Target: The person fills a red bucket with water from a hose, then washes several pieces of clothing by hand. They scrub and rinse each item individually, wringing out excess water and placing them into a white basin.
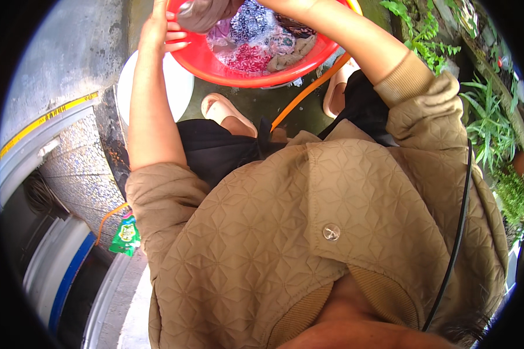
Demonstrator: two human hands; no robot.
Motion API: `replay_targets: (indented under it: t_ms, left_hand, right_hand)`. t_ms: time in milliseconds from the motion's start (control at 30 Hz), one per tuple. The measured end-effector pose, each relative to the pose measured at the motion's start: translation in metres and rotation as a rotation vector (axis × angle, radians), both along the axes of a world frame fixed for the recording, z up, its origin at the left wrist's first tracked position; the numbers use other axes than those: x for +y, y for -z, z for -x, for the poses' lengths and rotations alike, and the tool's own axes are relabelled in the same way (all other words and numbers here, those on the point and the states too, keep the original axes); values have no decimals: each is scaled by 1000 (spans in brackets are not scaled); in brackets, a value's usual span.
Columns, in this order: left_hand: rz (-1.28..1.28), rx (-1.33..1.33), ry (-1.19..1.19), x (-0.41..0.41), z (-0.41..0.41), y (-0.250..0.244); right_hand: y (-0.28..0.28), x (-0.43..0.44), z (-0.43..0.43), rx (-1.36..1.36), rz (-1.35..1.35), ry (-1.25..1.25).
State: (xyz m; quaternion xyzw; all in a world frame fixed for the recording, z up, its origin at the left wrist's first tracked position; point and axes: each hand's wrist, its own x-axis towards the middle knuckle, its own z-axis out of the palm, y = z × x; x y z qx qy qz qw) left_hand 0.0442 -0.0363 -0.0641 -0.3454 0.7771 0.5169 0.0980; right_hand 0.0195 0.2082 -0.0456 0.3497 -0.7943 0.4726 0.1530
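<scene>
At the top edge, my left hand [173, 34] has its fingers over the rim of a red plastic basin [240, 81], beside a wet grey-brown cloth [203, 15]. Its upper part is cut off, so its grip on the cloth is unclear. My right forearm reaches across the basin from the right; the right hand is beyond the top edge. Inside the basin, wet clothes lie in sudsy water: a red patterned cloth [249, 57], a blue-and-white patterned cloth [253, 24] and a beige cloth [288, 59].
A round white object [181, 87] stands left of the basin, partly behind my left forearm. An orange hose [303, 94] runs from the basin's right side between my slippered feet. Green plants [489, 122] border the right side. A green packet [126, 235] lies at lower left.
</scene>
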Motion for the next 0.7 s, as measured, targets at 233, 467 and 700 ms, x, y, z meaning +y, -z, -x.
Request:
replay_targets:
  t_ms: [233, 467, 700]
  left_hand:
    - [683, -23, 368, -62, 8, 67]
    - [655, 404, 181, -18, 4, 99]
    - [679, 341, 179, -19, -13, 89]
  right_hand:
    - [0, -42, 0, -773, 503, -209]
    - [-10, -55, 12, -1085, 812, -240]
    - [134, -82, 7, -91, -735, -349]
